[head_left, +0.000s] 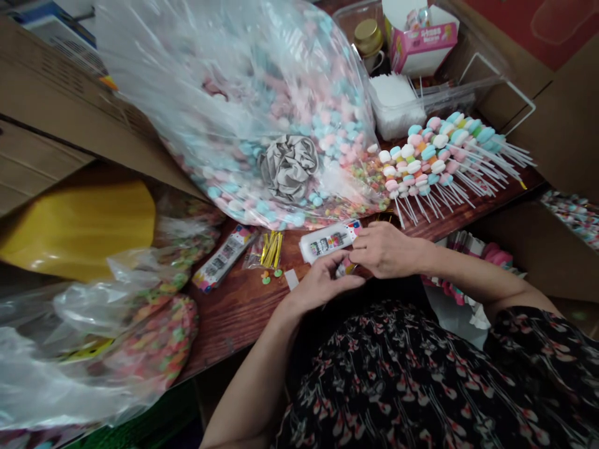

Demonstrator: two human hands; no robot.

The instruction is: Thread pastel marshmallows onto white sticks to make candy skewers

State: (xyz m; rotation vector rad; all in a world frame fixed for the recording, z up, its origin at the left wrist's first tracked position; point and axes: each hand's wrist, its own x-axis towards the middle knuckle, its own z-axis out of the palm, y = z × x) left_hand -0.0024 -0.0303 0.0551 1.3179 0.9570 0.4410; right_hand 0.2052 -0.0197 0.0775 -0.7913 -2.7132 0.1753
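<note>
Watching remotely, I saw the right hand [390,249] clamp a white printed packet [325,243], the left hand [322,284] curled close beneath, seemingly to steady it.

pink carton [420,48]: coloured lettering on the front, too small to read
white packet [327,242]: dark printed blocks and a coloured end, blurred, no word readable
second packet [224,259]: same dark print on a white strip, also unreadable
</note>
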